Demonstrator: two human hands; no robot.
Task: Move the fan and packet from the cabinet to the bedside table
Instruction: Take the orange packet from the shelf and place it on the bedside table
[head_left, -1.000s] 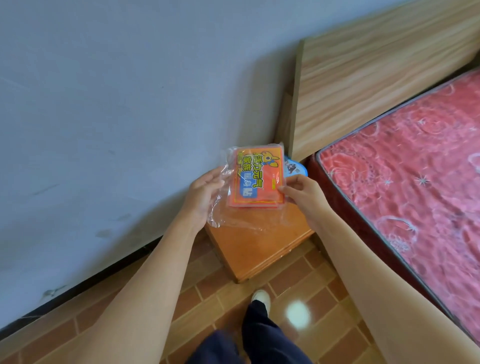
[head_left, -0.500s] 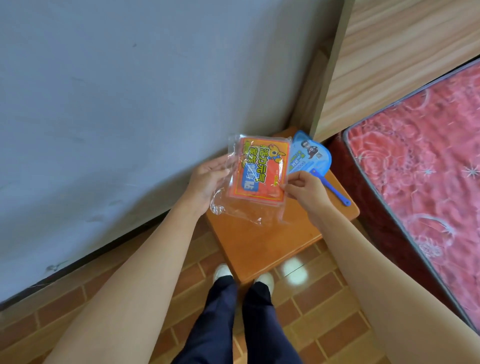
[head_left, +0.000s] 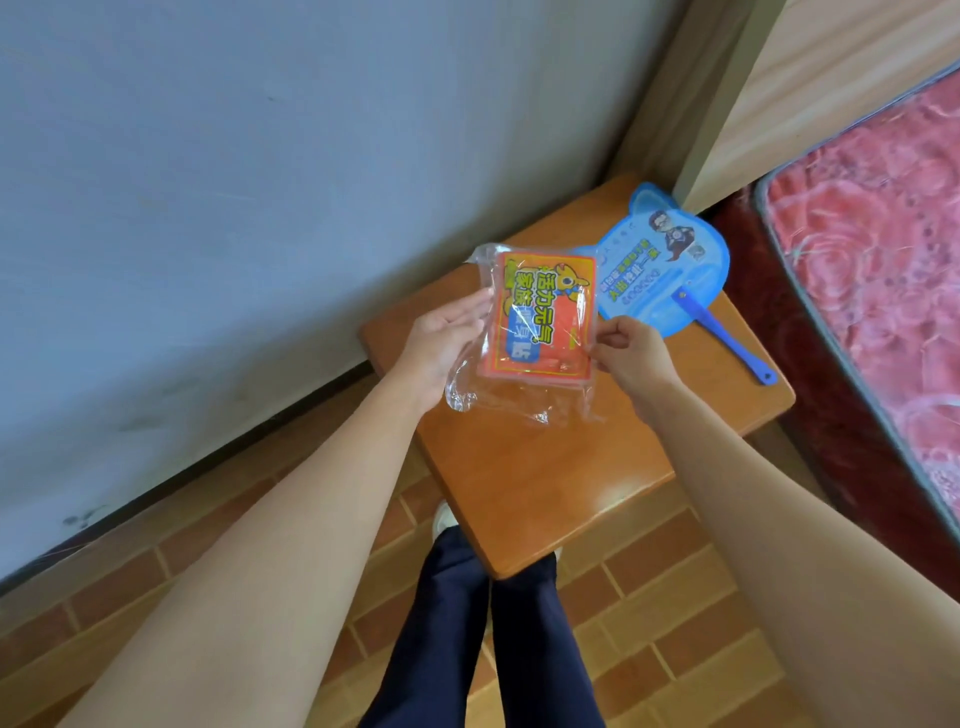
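An orange packet (head_left: 540, 317) in a clear plastic sleeve hangs just above the back of the orange wooden bedside table (head_left: 561, 478). My left hand (head_left: 441, 348) holds its left edge, fingers behind the plastic. My right hand (head_left: 628, 348) pinches its right edge with curled fingers. A blue cat-shaped fan (head_left: 665, 260) with a blue handle lies flat on the table's far right corner, just right of the packet.
A grey wall (head_left: 260, 182) runs behind the table. A wooden headboard (head_left: 810, 88) and a red patterned mattress (head_left: 883, 291) stand close on the right. Brick-pattern floor (head_left: 675, 623) and my legs in dark trousers (head_left: 483, 639) lie below.
The view has tilted down and closer to the table. The whole fan now shows on the table. Both hands still hold the packet, which sits lower over the table.
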